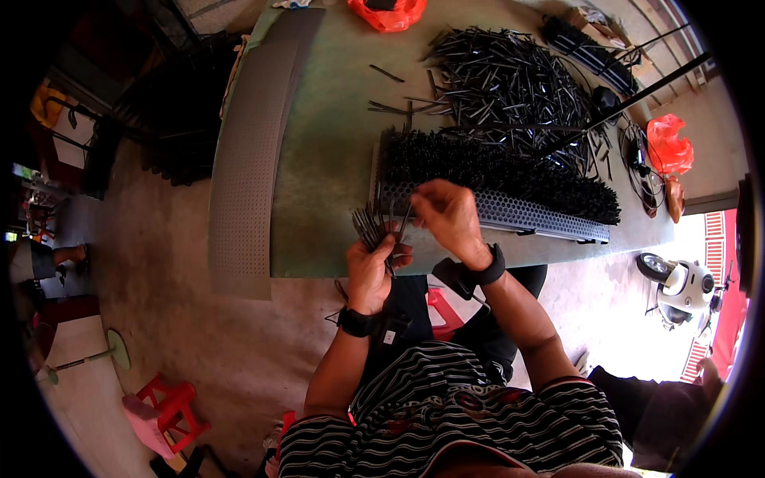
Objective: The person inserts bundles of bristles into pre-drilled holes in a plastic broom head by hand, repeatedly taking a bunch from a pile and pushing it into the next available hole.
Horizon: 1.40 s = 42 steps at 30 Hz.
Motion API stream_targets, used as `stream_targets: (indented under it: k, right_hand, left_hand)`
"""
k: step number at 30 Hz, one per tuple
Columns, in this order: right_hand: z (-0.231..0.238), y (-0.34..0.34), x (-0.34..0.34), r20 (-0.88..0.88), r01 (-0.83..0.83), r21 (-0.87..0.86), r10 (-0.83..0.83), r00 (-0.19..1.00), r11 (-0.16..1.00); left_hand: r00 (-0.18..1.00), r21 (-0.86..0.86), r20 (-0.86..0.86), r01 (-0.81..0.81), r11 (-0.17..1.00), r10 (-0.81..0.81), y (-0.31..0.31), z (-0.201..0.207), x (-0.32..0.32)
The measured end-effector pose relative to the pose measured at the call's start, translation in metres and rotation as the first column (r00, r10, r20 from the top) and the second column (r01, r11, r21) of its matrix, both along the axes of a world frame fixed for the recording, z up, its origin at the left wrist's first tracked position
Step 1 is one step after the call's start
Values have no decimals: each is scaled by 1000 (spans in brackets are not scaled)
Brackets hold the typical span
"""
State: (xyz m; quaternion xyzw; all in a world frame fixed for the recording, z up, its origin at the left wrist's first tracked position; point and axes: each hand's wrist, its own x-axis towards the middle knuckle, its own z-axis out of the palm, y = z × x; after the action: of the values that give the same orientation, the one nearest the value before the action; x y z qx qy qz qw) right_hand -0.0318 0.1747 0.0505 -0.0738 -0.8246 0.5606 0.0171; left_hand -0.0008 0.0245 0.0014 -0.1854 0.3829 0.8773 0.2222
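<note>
In my left hand (370,275), closed at the table's near edge, is a fanned bunch of thin black strips (368,228). Just right of it, the fingers of my right hand (453,221) pinch together at what looks like the upper end of a single black strip (405,220). Beyond my hands lies a long grey panel full of round holes (518,210). Dense black strips (494,166) stand up like bristles along its far side. A big loose pile of black strips (510,88) spreads behind it.
A flat perforated grey sheet (247,159) runs along the left of the green table (327,159). Orange-red plastic bags (669,144) and cables (637,163) lie at right. A black bar (629,102) slants over the pile. A red stool (169,410) stands on the floor.
</note>
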Motion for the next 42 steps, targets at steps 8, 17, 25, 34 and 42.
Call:
stream_targets:
  k: [8,17,25,34,42]
  right_hand:
    - [-2,-3,-16,-480,162,85,-102,872,983]
    - [-4,1,-24,-552,139,544,228,802,828]
    - [3,0,1,-111,-63,457,127,986,887]
    - [8,-1,-1,-324,164,-26,-164,932,986]
    - [-17,3,-16,-520,186,146,-84,850,972]
  left_hand:
    - [999,-50,-47,4,999,-7,-5,-3,4]
    - [1000,-19,11,-13,1000,13,-10,-1,3]
    - [999,-7,2,41,999,-41,-2,9,3]
    - [990,-105,-126,49,993,-62,5,2,7]
    - [997,-93,-76,23,995,-30,-2,-1,5]
